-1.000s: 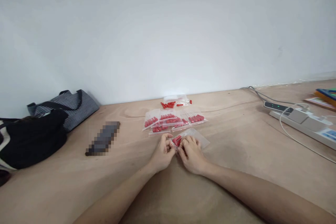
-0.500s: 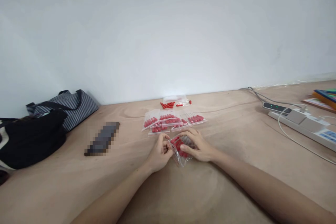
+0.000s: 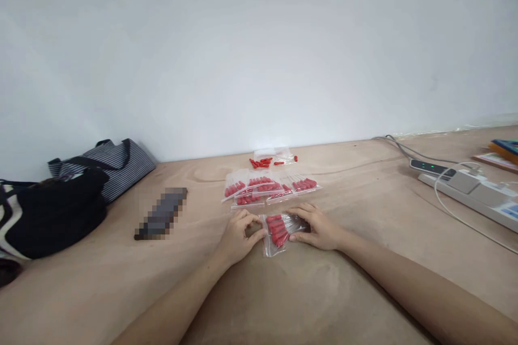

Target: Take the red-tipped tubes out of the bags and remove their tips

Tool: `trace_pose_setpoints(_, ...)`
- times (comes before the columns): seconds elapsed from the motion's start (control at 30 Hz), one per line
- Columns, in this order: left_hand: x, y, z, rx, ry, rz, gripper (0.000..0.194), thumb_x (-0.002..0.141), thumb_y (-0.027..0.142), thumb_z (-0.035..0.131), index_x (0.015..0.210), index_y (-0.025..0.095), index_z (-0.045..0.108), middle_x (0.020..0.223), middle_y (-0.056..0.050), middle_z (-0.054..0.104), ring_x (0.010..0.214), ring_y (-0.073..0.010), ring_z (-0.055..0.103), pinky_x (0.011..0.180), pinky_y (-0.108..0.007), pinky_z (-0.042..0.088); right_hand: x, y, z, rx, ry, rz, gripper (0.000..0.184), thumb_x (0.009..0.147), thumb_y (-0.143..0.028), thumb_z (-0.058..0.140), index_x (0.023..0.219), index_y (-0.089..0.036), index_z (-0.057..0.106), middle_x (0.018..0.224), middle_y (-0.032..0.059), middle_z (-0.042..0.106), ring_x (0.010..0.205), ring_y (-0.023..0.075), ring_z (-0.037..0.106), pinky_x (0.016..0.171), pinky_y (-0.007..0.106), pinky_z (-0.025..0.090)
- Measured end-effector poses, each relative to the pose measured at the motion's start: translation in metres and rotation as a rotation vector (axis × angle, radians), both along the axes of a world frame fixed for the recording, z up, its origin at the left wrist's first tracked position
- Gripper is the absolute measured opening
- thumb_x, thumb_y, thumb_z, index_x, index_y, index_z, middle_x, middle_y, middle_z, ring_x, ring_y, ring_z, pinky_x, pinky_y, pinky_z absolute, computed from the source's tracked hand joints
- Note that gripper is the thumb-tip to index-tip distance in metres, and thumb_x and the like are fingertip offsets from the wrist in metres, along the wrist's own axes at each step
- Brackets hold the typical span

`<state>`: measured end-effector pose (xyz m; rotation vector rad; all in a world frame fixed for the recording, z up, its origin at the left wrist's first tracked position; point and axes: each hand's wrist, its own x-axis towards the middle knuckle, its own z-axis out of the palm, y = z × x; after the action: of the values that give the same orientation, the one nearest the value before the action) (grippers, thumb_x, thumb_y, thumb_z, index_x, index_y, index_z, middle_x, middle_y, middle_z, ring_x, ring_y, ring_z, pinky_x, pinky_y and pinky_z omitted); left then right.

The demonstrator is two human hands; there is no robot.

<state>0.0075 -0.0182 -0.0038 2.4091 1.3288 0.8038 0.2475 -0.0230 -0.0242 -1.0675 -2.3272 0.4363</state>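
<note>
A clear zip bag (image 3: 265,247) lies on the table between my hands. Inside it are several droppers (image 3: 277,230) with red bulbs toward the left and thin clear stems toward the right. My left hand (image 3: 239,236) is at the bag's left edge, its thumb and fingers apart and the thumb tip touching the edge. Curved around the bag's right end is my right hand (image 3: 319,229), fingers on the far side and thumb on the near side. Just beyond, several filled zip bags (image 3: 265,188) of similar red-bulbed droppers overlap.
Loose red bulbs (image 3: 261,163) and a clear bag (image 3: 272,152) lie near the wall. To the left are a pixelated dark object (image 3: 162,214), a black bag (image 3: 60,215) and a striped bag (image 3: 125,167). A power strip (image 3: 473,191) with cables stands at right.
The bag has gone from tilted and crumpled to lying flatter. My left fingers have opened from a pinch on its edge, and my right hand has shifted slightly right.
</note>
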Motion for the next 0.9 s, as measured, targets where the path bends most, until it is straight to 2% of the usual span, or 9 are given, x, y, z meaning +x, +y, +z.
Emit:
trace_pose_setpoints(0.17,0.002,0.000,0.004,0.012,-0.096,-0.078,0.014,0.069,0.030,0.062,0.078,0.020,0.063,0.082,-0.003,0.054,0.081,-0.0163,0.052,0.076,-0.032,0.043,0.002,0.004,0.003,0.003,0.000,0.104,0.047,0.080,-0.045,0.049,0.120,-0.021,0.047,0.118,0.0095,0.053,0.106,0.0212,0.048,0.091,0.038,0.035)
trace_pose_setpoints(0.33,0.002,-0.002,0.008,-0.055,-0.133,-0.344,0.026,0.067,0.019,0.059,0.094,0.018,0.055,0.096,-0.006,0.058,0.090,-0.0166,0.054,0.081,-0.030,0.044,0.004,0.005,0.006,-0.022,-0.058,0.295,0.037,0.087,-0.029,0.041,0.124,-0.029,0.043,0.126,0.0025,0.048,0.121,0.0194,0.036,0.101,0.044,0.020)
trace_pose_setpoints(0.43,0.005,-0.009,0.010,-0.051,-0.075,-0.396,0.008,0.073,0.021,0.054,0.077,0.016,0.059,0.077,-0.004,0.060,0.070,-0.0128,0.055,0.066,-0.025,0.045,0.001,0.004,0.001,0.039,-0.018,0.086,0.037,0.084,-0.023,0.043,0.121,-0.026,0.046,0.123,0.0054,0.050,0.119,0.0211,0.037,0.098,0.044,0.026)
trace_pose_setpoints(0.5,0.008,-0.016,0.012,-0.059,-0.046,-0.396,0.011,0.075,0.024,0.052,0.075,0.016,0.060,0.071,-0.003,0.059,0.064,-0.0118,0.055,0.060,-0.023,0.044,-0.001,0.004,-0.002,0.044,0.028,-0.169,0.033,0.080,-0.023,0.048,0.112,-0.020,0.053,0.109,0.0092,0.057,0.104,0.0223,0.048,0.089,0.042,0.035)
trace_pose_setpoints(0.57,0.012,-0.024,0.015,-0.126,-0.024,-0.470,0.015,0.078,0.025,0.050,0.081,0.016,0.061,0.071,-0.003,0.062,0.062,-0.0115,0.056,0.059,-0.023,0.045,-0.004,0.003,-0.003,0.010,0.031,-0.294,0.024,0.079,-0.026,0.049,0.100,-0.019,0.058,0.094,0.0084,0.061,0.091,0.0221,0.052,0.082,0.042,0.038)
trace_pose_setpoints(0.67,0.014,-0.027,0.017,-0.107,-0.044,-0.546,0.019,0.080,0.027,0.049,0.093,0.019,0.061,0.085,-0.005,0.065,0.079,-0.0146,0.059,0.074,-0.027,0.046,-0.007,0.001,-0.001,-0.050,0.053,-0.136,0.026,0.087,-0.029,0.038,0.103,-0.022,0.056,0.094,0.0057,0.063,0.093,0.0202,0.052,0.086,0.043,0.034)
trace_pose_setpoints(0.77,0.011,-0.017,0.015,0.021,0.024,-0.494,0.041,0.075,0.035,0.057,0.113,0.023,0.052,0.120,-0.008,0.053,0.115,-0.0237,0.042,0.097,-0.041,0.032,-0.007,-0.003,0.005,-0.081,0.151,-0.011,0.033,0.087,-0.036,0.038,0.116,-0.023,0.047,0.107,0.0066,0.059,0.099,0.0187,0.050,0.089,0.040,0.033)
trace_pose_setpoints(0.83,0.007,-0.010,0.012,0.022,0.138,-0.489,0.051,0.074,0.040,0.057,0.121,0.026,0.045,0.131,-0.007,0.043,0.123,-0.0254,0.032,0.101,-0.045,0.026,-0.004,-0.006,0.009,-0.089,0.201,-0.007,0.035,0.081,-0.042,0.049,0.108,-0.020,0.051,0.102,0.0070,0.059,0.093,0.0182,0.051,0.083,0.036,0.038)
trace_pose_setpoints(0.9,0.004,-0.007,0.010,0.013,0.212,-0.479,0.045,0.077,0.039,0.053,0.120,0.027,0.047,0.127,-0.007,0.047,0.118,-0.0240,0.039,0.100,-0.044,0.026,0.003,-0.007,0.014,-0.109,0.202,0.017,0.030,0.073,-0.045,0.057,0.088,-0.019,0.056,0.085,0.0042,0.060,0.081,0.0162,0.051,0.074,0.031,0.041)
